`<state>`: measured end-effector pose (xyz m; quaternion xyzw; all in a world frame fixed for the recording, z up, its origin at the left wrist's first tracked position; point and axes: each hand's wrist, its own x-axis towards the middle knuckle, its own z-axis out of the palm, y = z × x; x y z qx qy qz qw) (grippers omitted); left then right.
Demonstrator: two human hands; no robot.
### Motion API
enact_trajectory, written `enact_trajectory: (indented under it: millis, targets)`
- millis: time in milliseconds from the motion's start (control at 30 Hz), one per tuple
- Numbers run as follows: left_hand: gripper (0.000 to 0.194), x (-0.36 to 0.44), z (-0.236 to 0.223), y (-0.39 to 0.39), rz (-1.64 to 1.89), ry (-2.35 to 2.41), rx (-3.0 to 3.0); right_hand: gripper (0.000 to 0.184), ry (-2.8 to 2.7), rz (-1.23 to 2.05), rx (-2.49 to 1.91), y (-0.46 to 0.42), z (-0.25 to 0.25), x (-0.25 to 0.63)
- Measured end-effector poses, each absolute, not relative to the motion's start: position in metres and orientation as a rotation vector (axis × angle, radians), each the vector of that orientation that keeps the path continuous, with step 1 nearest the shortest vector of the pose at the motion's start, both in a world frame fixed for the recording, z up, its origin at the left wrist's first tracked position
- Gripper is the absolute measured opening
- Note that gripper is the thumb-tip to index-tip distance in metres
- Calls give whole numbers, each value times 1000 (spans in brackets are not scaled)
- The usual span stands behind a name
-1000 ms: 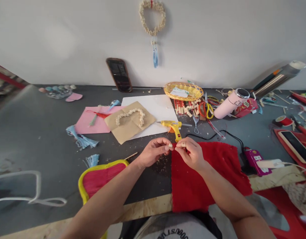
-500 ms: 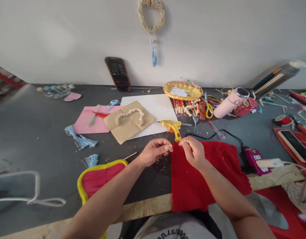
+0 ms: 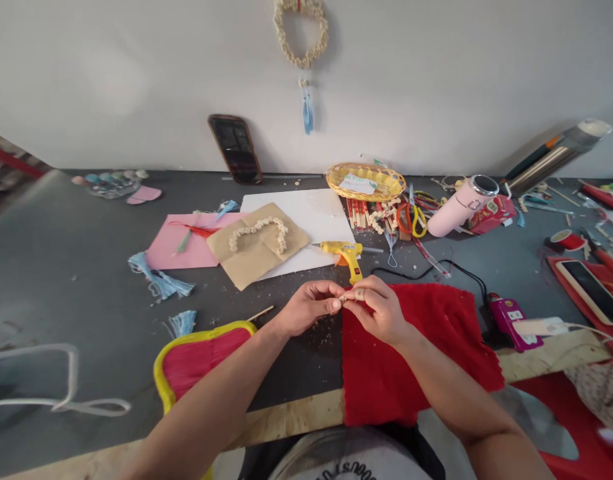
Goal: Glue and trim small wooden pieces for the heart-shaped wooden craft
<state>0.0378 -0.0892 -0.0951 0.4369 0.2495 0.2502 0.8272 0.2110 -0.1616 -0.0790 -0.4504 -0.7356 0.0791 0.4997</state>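
My left hand (image 3: 313, 307) pinches a small pale beaded piece (image 3: 342, 300) between thumb and fingertips, over the left edge of a red cloth (image 3: 426, 340). Meeting it from the right, my right hand (image 3: 376, 308) has its fingers closed at the same piece; whether they grip it or something tiny of their own is hidden. Just beyond the hands lies a yellow glue gun (image 3: 347, 253). A curved strip of cream-coloured bits (image 3: 259, 230) rests on brown paper (image 3: 241, 267), which overlaps a white sheet (image 3: 296, 203) and a pink sheet (image 3: 159, 247).
Blue tassels (image 3: 161, 280) and a yellow-edged pink pad (image 3: 201, 353) are at left. A wicker basket (image 3: 366, 177), scissors (image 3: 415, 220), a pink bottle (image 3: 461, 207) and a purple power strip (image 3: 516, 323) stand right. A phone (image 3: 235, 150) leans on the wall below a hanging heart wreath (image 3: 322, 40).
My right hand has moved left and closed the gap to my left hand, so the fingertips now meet at the small piece. My left hand has stayed nearly still.
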Motion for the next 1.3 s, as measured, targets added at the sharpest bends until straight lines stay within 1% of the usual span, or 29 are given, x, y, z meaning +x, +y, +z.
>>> enact_trajectory:
  millis: [100,233,367,467,533,667,700,800,867,933,1133,1300]
  targets:
    - [32,38,-93,-90,533,538,929,17,-1771,207,-1097,-163,-76,212]
    - [32,38,-91,-90,530,528,897,8,-1740,251,-1110,-165,-73,216]
    - [28,38,-90,-90,532,524,873,24,-1694,204,-1173,-162,-75,218]
    - [27,38,-91,-89,544,512,869,25,-1703,126,-1174,-159,-77,218]
    - [27,39,-92,-89,554,506,865,21,-1712,88,-1160,-158,-76,218]
    - [28,39,-93,-88,559,487,881,5,-1693,126,-1128,-159,-70,217]
    - [28,40,-94,-88,556,484,884,8,-1701,144,-1113,-160,-69,217]
    - [29,39,-94,-89,530,487,895,27,-1800,167,-1076,-160,-71,216]
    - [29,39,-95,-89,512,492,912,32,-1862,166,-1066,-160,-74,215]
    - [31,38,-96,-89,505,504,935,29,-1875,172,-1064,-160,-77,213]
    - [33,37,-98,-88,510,539,1050,13,-1807,162,-1112,-160,-76,211]
    - [30,39,-94,-90,505,551,1005,14,-1775,166,-1114,-161,-77,212]
